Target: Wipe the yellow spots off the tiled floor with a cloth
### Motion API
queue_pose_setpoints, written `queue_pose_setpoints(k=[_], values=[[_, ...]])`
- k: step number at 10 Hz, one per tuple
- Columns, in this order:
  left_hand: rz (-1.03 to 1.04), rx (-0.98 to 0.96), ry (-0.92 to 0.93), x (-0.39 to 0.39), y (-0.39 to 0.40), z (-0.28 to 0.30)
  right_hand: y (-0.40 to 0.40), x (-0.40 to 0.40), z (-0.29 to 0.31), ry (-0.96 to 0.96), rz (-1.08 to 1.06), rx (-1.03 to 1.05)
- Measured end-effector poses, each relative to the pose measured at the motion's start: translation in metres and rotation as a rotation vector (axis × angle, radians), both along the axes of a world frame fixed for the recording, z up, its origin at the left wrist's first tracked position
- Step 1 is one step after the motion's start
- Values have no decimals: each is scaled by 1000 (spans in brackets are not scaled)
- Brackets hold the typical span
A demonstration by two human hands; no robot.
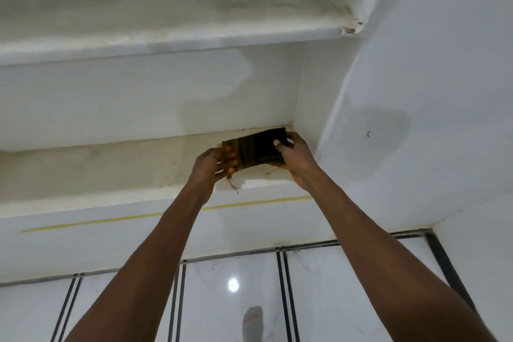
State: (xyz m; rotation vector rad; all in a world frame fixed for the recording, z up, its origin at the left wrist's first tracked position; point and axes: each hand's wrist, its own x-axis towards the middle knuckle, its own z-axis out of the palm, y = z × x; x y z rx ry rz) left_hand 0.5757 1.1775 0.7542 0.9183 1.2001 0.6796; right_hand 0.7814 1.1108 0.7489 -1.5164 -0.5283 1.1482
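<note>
Cloth (256, 150), dark and folded, sits mid-frame over the step (111, 166), pinched by left hand (212, 165) and right hand (295, 158) fingers at its ends. Looks light, soft, floppy; best gripped bunched.

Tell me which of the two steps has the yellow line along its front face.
The lower step, the one both hands hold the dark cloth over. A thin yellow line runs across its front face; the upper step has none.
</note>
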Motion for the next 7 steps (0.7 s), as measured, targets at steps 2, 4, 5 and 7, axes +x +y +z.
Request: queue_pose_setpoints(k=[2,4,5,7], values=[[-92,-9,-5,7,28,-20,20,20,-43,-597,126,-256],[-162,-25,-14,21,23,-26,0,7,-37,-887,110,-116],[-203,-38,-16,28,13,-23,-27,3,-26,-719,135,-42],[-369,-38,-71,46,-29,-24,-127,8,-15,-389,-105,1]])
